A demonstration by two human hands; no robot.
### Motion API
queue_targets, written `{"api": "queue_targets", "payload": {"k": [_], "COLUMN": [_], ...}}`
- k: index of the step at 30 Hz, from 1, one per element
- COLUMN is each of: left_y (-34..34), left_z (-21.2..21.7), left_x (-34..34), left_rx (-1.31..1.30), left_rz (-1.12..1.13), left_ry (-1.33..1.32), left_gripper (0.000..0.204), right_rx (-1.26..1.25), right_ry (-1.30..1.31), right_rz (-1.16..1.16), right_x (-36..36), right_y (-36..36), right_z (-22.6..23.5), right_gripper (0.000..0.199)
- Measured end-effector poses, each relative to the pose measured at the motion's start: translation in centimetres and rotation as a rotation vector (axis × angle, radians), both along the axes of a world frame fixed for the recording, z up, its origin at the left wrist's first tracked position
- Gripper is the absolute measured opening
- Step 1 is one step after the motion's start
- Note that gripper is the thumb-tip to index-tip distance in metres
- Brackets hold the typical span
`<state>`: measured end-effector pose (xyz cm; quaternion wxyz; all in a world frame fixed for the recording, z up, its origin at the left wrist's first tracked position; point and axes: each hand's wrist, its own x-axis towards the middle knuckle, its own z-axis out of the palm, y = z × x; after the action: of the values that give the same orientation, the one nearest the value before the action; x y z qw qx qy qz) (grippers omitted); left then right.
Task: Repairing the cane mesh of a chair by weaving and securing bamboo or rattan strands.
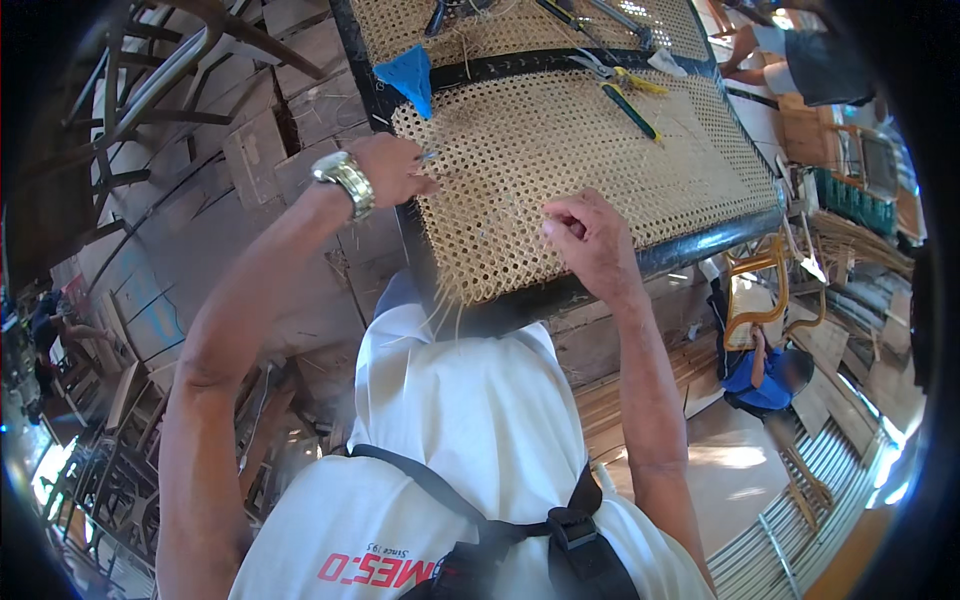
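Note:
A woven cane panel [520, 150] with a black frame [670, 245] lies before me, loose strand ends sticking out at its near left corner. My left hand [395, 170], a metal watch on its wrist, is at the panel's left edge with fingers closed. A small bluish tip shows by those fingers, too little to name. Over the near middle of the weave is my right hand [595, 240], thumb and fingers pinched; what they hold, if anything, is hidden. Beyond the hands lie a blue scrap [406, 78], yellow-handled pliers [620, 74] and a green-and-yellow-handled tool [632, 113].
More tools [622, 20] lie on the panel's far section, near a white scrap [667, 62]. Metal-legged furniture [160, 80] stands at left. At right, a person in blue [765, 380] handles a curved wooden chair frame [755, 290]; another person [800, 65] is at the far right.

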<state>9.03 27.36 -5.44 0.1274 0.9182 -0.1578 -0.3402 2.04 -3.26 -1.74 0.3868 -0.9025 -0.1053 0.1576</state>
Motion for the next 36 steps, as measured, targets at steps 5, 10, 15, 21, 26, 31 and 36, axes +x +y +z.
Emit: {"api": "queue_targets", "payload": {"k": [5, 10, 15, 21, 26, 31, 36], "left_y": [-0.7, 0.2, -1.2, -3.3, -3.1, -3.1, -3.3], "left_z": [-3.9, -5.9, -7.4, -5.2, -7.0, -6.8, -5.7], "left_x": [-1.2, -1.5, -3.0, -5.6, -5.7, -5.6, -5.9], "left_rx": [-0.291, -0.507, -0.660, -0.756, -0.629, -0.551, -0.433], "left_rz": [0.172, 0.460, 0.581, 0.797, 0.680, 0.707, 0.694], "left_ry": [-0.093, 0.007, 0.045, -0.332, -0.570, -0.598, -0.505], "left_gripper": [0.060, 0.054, 0.050, 0.021, 0.024, 0.026, 0.031], "right_rx": [-0.294, -0.448, -0.595, -0.002, -0.033, -0.177, -0.179], "right_ry": [-0.199, -0.262, -0.273, -0.211, -0.138, -0.026, -0.108], "right_rz": [0.137, 0.040, -0.359, 0.139, 0.347, 0.400, 0.392], "right_x": [1.1, 3.7, 6.1, 4.3, 5.9, 6.8, 6.9], "right_y": [1.6, -0.3, -5.5, 3.1, 6.9, 8.2, 8.1], "right_z": [-0.6, -2.0, -2.2, -2.5, -2.6, -3.4, -5.4], "right_gripper": [0.012, 0.013, 0.022, 0.024, 0.022, 0.018, 0.015]}}
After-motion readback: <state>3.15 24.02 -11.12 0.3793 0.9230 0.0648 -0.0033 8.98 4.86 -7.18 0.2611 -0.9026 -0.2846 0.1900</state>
